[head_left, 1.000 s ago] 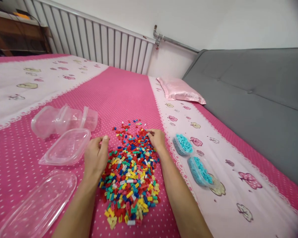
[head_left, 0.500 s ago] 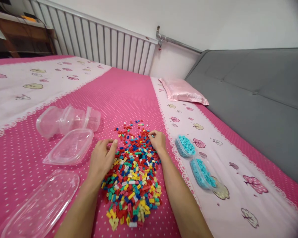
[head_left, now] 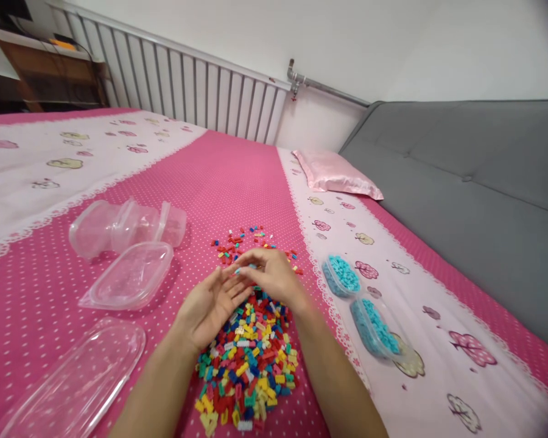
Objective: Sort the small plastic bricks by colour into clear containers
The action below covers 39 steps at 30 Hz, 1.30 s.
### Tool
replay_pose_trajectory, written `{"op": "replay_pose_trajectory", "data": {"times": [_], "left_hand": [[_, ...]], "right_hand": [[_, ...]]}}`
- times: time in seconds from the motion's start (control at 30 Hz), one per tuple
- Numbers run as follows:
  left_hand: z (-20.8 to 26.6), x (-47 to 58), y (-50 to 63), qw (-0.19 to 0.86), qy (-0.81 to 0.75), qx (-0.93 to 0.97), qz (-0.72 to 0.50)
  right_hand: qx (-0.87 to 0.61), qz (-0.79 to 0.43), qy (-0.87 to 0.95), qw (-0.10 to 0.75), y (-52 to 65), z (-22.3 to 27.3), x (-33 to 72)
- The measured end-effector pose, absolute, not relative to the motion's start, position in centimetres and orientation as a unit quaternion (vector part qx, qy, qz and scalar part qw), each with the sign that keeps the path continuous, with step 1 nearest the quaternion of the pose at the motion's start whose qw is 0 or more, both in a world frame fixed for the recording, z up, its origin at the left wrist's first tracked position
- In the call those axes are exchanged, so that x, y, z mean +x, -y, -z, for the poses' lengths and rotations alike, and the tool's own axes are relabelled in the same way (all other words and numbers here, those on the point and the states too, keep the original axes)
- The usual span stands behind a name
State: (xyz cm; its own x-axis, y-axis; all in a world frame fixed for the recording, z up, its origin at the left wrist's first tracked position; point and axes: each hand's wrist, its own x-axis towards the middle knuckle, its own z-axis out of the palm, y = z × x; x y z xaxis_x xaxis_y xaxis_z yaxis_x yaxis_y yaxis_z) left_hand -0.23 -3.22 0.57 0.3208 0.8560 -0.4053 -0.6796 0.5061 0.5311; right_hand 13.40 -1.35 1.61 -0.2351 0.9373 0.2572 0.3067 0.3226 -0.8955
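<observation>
A heap of small toy building bricks (head_left: 251, 359) in red, yellow, blue, green and white lies on the pink bedspread. Above its far half, my left hand (head_left: 212, 304) is turned palm up with its fingers stretched out. My right hand (head_left: 274, 277) reaches across the left fingertips, its thumb and fingers pinched on a small turquoise brick (head_left: 238, 271). The right hand partly covers the left fingers, so anything lying on their tips is hidden. Loose bricks (head_left: 231, 249) are scattered just beyond both hands.
Two clear tubs (head_left: 340, 277) (head_left: 377, 328) of turquoise bricks stand at the right. At the left lie stacked clear containers (head_left: 128, 225), a clear lid (head_left: 134, 274) and a longer one (head_left: 80, 377). Farther off are a pink pillow (head_left: 335, 171), a grey headboard (head_left: 461, 201) and a radiator (head_left: 178, 73).
My right hand has moved left from the heap's far right side to my left hand. The left hand has turned palm up and shifted right over the bricks.
</observation>
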Motion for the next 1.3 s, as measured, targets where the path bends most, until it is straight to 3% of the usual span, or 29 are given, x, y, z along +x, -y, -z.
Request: {"op": "replay_pose_trajectory", "data": {"times": [0.13, 0.23, 0.33, 0.6, 0.77, 0.83, 1.0, 1.3], "left_hand": [[-0.3, -0.5, 3.0, 0.816, -0.310, 0.051, -0.486], [-0.4, -1.3, 2.7, 0.786, -0.349, 0.027, -0.510], [-0.5, -2.1, 2.5, 0.774, -0.348, 0.051, -0.526], [0.3, -3.0, 2.1, 0.755, -0.355, 0.072, -0.547], [0.3, -3.0, 2.1, 0.755, -0.351, 0.079, -0.548], [0.2, -3.1, 2.1, 0.752, -0.350, 0.080, -0.553], [0.1, -3.2, 2.2, 0.751, -0.352, 0.072, -0.553], [-0.1, -3.5, 2.1, 0.746, -0.353, 0.055, -0.561]], "right_hand": [[-0.421, -0.331, 0.743, 0.402, 2.0, -2.4, 13.0], [-0.525, -0.254, 0.695, 0.420, 0.9, -1.6, 15.3], [-0.618, -0.195, 0.682, 0.339, -0.4, 0.0, 17.6], [-0.583, -0.204, 0.763, 0.188, -0.7, 2.0, 17.1], [-0.519, -0.313, 0.788, 0.103, 0.2, -0.2, 19.2], [-0.553, -0.310, 0.766, 0.106, 0.3, -0.7, 20.4], [-0.708, -0.148, 0.665, 0.186, -0.6, 0.3, 20.7], [-0.757, -0.104, 0.620, 0.178, -1.8, 3.3, 17.9]]}}
